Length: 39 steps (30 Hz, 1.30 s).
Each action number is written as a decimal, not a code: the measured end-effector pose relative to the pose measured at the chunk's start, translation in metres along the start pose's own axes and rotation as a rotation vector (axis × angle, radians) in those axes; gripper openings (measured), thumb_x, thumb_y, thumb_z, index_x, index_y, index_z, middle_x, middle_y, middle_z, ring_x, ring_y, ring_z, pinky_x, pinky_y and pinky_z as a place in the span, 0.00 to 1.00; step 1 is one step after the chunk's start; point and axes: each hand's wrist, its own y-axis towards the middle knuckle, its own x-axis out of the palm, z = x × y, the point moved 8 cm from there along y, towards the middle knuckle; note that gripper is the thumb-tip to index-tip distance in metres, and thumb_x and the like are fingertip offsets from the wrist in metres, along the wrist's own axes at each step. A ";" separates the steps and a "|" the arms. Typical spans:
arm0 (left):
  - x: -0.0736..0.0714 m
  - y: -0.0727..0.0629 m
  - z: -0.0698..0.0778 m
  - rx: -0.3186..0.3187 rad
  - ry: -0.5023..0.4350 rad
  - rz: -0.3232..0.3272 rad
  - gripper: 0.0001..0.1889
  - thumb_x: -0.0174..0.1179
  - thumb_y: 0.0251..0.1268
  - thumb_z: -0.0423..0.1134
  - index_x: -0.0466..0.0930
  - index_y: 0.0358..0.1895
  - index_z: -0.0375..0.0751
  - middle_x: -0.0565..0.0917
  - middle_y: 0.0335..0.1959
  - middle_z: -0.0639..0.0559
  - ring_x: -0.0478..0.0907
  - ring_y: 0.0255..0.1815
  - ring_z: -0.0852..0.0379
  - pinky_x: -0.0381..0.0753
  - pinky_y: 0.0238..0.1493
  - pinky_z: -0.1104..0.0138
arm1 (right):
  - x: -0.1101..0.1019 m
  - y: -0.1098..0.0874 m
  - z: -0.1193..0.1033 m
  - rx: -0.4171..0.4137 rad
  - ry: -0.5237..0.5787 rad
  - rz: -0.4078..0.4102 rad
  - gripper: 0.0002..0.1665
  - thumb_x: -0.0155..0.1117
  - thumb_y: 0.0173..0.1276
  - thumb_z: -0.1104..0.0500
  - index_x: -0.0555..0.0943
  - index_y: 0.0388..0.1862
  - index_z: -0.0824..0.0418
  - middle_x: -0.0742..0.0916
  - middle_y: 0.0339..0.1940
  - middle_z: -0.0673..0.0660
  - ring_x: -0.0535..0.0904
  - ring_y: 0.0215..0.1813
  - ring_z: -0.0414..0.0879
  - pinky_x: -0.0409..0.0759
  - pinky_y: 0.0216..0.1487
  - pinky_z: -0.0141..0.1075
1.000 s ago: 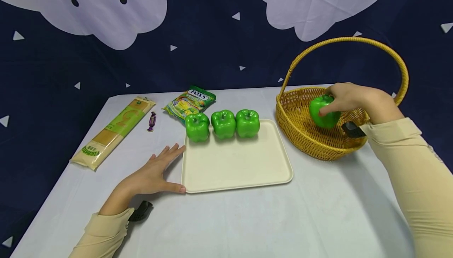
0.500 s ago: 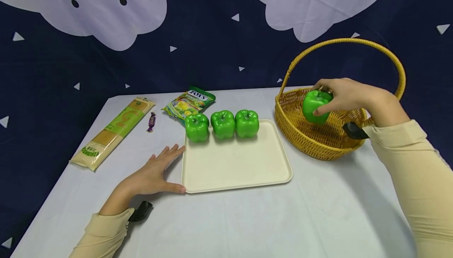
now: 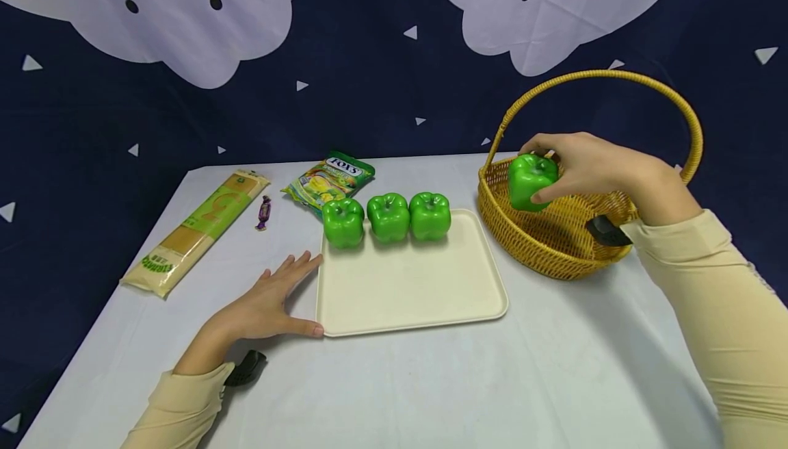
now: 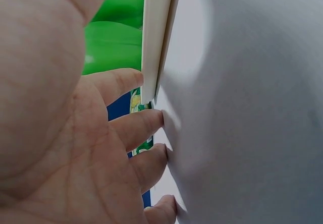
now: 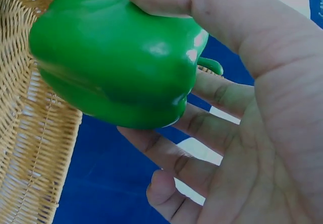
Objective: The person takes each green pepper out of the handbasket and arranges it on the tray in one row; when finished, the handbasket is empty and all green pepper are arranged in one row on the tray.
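My right hand [image 3: 585, 165] grips a green bell pepper [image 3: 531, 182] over the left part of the wicker basket [image 3: 554, 265]. In the right wrist view the thumb lies on one side of the pepper [image 5: 116, 52] and the fingers on the other. My left hand [image 3: 265, 305] is spread at the left edge of the cream tray [image 3: 412, 291], thumb and fingertips at its rim. Three more green bell peppers [image 3: 388, 217] stand in a row along the tray's back edge. The left wrist view shows the tray's rim [image 4: 157, 32] at the index fingertip.
A candy bag [image 3: 329, 178] lies behind the tray's left corner. Further left are a small purple wrapped candy [image 3: 264, 213] and a long noodle packet [image 3: 200, 230]. The basket's tall handle [image 3: 606, 74] arches above the right hand. A dark patterned cloth [image 3: 357, 107] hangs behind the table.
My right hand has lifted the pepper from the basket's middle and carried it left toward the basket's left rim. The left hand has stayed at the tray.
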 end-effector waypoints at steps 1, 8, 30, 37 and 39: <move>0.000 0.000 0.000 0.000 0.001 0.000 0.66 0.83 0.48 0.63 0.54 0.88 0.48 0.52 0.88 0.30 0.42 0.88 0.21 0.39 0.76 0.18 | 0.000 0.000 -0.003 -0.008 0.004 0.003 0.48 0.86 0.60 0.48 0.74 0.75 0.57 0.83 0.66 0.65 0.83 0.57 0.55 0.84 0.58 0.53; 0.000 0.000 -0.001 -0.002 0.015 0.001 0.66 0.83 0.48 0.64 0.54 0.88 0.48 0.52 0.88 0.30 0.43 0.88 0.21 0.40 0.76 0.18 | 0.003 0.006 -0.019 -0.055 0.016 0.013 0.47 0.86 0.59 0.52 0.75 0.74 0.58 0.84 0.65 0.63 0.83 0.58 0.54 0.85 0.61 0.53; 0.002 0.001 -0.002 -0.012 -0.004 0.001 0.67 0.84 0.46 0.63 0.54 0.88 0.47 0.51 0.88 0.31 0.42 0.88 0.21 0.38 0.77 0.18 | 0.016 0.027 -0.060 -0.185 0.031 0.018 0.42 0.86 0.57 0.59 0.77 0.70 0.59 0.87 0.58 0.58 0.83 0.56 0.52 0.84 0.63 0.52; 0.001 0.002 -0.002 -0.021 -0.009 0.001 0.67 0.84 0.45 0.63 0.55 0.88 0.47 0.51 0.88 0.31 0.42 0.88 0.21 0.38 0.77 0.19 | 0.032 0.040 -0.068 -0.185 -0.012 -0.034 0.40 0.84 0.57 0.59 0.78 0.68 0.60 0.87 0.57 0.58 0.83 0.55 0.53 0.84 0.64 0.53; 0.001 0.002 -0.001 -0.021 -0.009 0.000 0.67 0.84 0.45 0.63 0.55 0.88 0.46 0.51 0.88 0.31 0.42 0.88 0.21 0.38 0.77 0.19 | 0.035 0.043 -0.070 -0.194 -0.020 -0.041 0.40 0.84 0.56 0.60 0.79 0.68 0.61 0.88 0.57 0.58 0.84 0.55 0.53 0.84 0.64 0.52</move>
